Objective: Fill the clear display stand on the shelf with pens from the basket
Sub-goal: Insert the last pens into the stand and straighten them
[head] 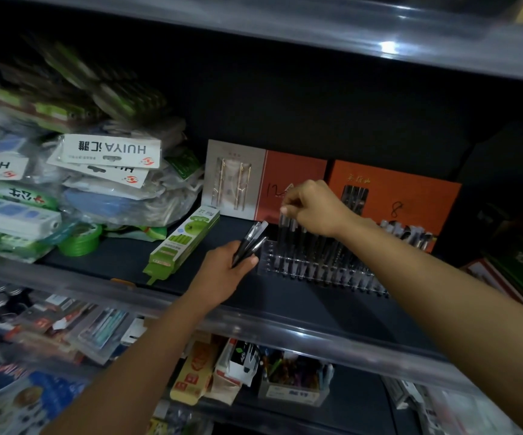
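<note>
A clear display stand [316, 271] sits on the dark middle shelf, and several black pens stand upright in its slots. My right hand [312, 208] is over the stand's left end and pinches the top of one upright pen [283, 233]. My left hand [225, 271] hovers just left of the stand and grips a small bundle of black pens [250, 241], tips pointing up and right. The basket is out of view.
Orange pen gift boxes [294, 183] lean against the back behind the stand. A green pencil box [185, 243] lies to the left, beside a green tape roll [80, 240] and a heap of bagged stationery [65, 171]. More goods fill the lower shelf [285, 372].
</note>
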Motion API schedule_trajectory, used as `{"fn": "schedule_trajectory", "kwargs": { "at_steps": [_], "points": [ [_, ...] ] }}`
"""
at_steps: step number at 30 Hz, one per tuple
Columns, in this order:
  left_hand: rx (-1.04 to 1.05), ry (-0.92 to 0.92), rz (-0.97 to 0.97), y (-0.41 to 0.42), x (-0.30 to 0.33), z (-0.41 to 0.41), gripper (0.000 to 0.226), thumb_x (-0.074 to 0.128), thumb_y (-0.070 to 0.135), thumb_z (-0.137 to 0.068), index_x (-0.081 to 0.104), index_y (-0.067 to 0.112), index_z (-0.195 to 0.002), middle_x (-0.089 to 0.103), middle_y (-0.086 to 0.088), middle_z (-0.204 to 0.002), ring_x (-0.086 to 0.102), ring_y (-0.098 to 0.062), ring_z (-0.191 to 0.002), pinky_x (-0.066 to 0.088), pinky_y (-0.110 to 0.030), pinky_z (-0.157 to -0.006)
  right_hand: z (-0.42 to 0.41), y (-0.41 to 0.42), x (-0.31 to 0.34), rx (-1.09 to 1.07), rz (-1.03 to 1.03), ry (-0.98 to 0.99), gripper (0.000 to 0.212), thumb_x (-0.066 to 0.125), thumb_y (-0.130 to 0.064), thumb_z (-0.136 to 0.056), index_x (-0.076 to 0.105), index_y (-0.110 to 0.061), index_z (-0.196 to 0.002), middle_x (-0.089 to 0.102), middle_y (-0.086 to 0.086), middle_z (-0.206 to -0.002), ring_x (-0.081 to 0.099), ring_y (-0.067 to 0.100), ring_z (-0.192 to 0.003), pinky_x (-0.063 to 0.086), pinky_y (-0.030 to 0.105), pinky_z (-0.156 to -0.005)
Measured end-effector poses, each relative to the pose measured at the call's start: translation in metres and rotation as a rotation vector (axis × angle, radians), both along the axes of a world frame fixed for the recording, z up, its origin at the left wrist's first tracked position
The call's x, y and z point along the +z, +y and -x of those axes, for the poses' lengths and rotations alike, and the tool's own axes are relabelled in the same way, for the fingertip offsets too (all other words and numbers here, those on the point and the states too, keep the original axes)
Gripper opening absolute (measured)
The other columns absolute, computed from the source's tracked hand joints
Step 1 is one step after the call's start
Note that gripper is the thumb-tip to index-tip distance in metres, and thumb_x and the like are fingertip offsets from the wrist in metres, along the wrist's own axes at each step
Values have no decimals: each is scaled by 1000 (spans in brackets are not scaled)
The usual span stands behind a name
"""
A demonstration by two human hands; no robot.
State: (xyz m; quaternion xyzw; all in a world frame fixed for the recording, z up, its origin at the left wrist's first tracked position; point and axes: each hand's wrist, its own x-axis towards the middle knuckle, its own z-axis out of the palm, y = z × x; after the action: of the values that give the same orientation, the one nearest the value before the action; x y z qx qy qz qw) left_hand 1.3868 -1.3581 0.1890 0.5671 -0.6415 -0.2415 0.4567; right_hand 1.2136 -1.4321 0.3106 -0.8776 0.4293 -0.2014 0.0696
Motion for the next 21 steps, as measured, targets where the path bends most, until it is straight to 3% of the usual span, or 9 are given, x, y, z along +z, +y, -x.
{"fn": "schedule_trajectory", "kwargs": {
  "at_steps": [3,10,18,21],
  "points": [
    [-2,-4,0,0,-1,-1,9,62,20,-91,58,19,-83,53,9,-57,51,2,-45,38,-18,-53,-3,-2,-6,5,3,17,4,67,-6,-86,64,-8,-89,66,5,-84,64,18,-79,54,32,-72],
    [-5,2,9,1,-1,-4,9,61,20,-91,58,18,-83,52,8,-57,51,1,-47,38,-19,-54,-7,-6,-11,-50,84,32,13,74,-11,-82,63,-8,-76,62,-1,-72,59,11,-67,48,26,-61],
    [-31,14,33,1,2,-4,13,60,22,-92,56,22,-79,51,7,-56,50,-7,-50,42,-26,-56,-2,-6,-10,0,144,65,5,70,-12,-85,69,-9,-81,65,4,-88,63,20,-80,56,41,-74],
    [-41,11,47,1,7,-2,21,59,23,-92,51,26,-73,49,5,-56,49,-11,-51,43,-31,-57,1,1,-4,53,117,21,6,69,-10,-86,71,-9,-91,66,2,-94,61,17,-88,53,34,-80]
  ]
}}
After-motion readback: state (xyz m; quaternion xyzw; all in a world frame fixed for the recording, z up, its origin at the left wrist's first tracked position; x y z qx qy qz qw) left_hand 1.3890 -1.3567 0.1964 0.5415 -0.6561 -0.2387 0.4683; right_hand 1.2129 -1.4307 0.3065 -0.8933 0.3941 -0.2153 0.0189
